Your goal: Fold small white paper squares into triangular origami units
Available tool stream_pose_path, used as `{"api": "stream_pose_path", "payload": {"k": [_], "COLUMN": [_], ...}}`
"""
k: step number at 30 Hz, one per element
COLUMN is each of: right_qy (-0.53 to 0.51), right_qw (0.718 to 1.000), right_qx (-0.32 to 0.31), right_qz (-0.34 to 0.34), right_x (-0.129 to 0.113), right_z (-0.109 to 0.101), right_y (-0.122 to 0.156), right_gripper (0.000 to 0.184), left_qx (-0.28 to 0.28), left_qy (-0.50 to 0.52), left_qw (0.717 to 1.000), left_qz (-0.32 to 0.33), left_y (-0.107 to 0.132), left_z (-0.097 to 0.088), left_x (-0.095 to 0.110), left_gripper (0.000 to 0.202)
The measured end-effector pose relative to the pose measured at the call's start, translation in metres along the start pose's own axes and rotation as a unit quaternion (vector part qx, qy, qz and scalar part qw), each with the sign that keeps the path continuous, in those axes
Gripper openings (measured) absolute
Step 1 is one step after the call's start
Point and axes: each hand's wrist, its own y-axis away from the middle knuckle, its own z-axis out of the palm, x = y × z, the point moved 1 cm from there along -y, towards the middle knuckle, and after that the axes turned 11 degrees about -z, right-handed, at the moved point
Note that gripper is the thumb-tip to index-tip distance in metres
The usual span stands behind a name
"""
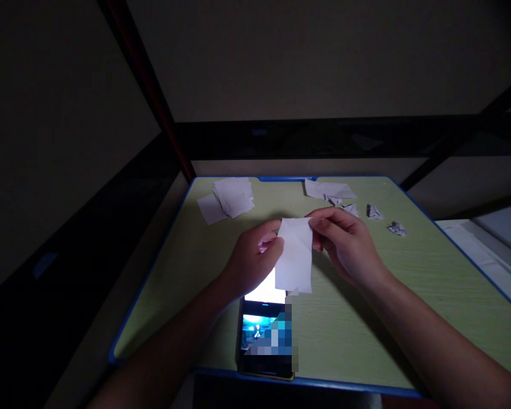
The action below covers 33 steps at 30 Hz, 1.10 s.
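Left hand (255, 253) and right hand (344, 244) both grasp a small white sheet (296, 255), the left pinching its left edge, the right its upper right corner. The sheet is held up at the far end of a phone (259, 329), hiding part of its lit screen. The phone lies at the near edge of a pale green, wood-grained surface (357, 335) bordered by a blue rim (287, 179). Beyond the phone, to its left, sits an untidy paper stack (234, 197); beyond it to the right, a flat paper (332, 189) lies with four small folded or crumpled pieces (373, 212) near it. Dimness fills the room: behind the phone, past the surface, a dark band (344, 139) crosses the wall (306, 62), and a reddish bar (153, 96) slants up to the phone's left.
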Motion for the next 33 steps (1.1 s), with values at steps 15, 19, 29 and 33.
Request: {"api": "stream_pose_path", "payload": {"k": [15, 19, 29, 33], "right_qy": [0.027, 0.035, 0.104, 0.150], "right_qw": [0.999, 0.998, 0.992, 0.986], "right_qx": [-0.024, -0.032, -0.027, -0.014], "right_qz": [-0.024, -0.039, -0.059, -0.073], "right_x": [0.001, -0.002, -0.008, -0.008], "right_z": [0.000, 0.002, 0.009, 0.010], "right_y": [0.003, 0.006, 0.010, 0.012], "right_gripper": [0.003, 0.003, 0.004, 0.007], "left_qx": [-0.041, -0.041, -0.116, -0.144], "left_qy": [0.161, 0.264, 0.285, 0.290], "left_qw": [0.983, 0.950, 0.936, 0.930], "left_qz": [-0.084, -0.164, -0.170, -0.174], "left_y": [-0.004, -0.008, -0.005, -0.005], "left_z": [-0.001, 0.001, 0.006, 0.007], "left_x": [0.003, -0.001, 0.000, -0.001], "left_gripper": [0.041, 0.051, 0.037, 0.038]}}
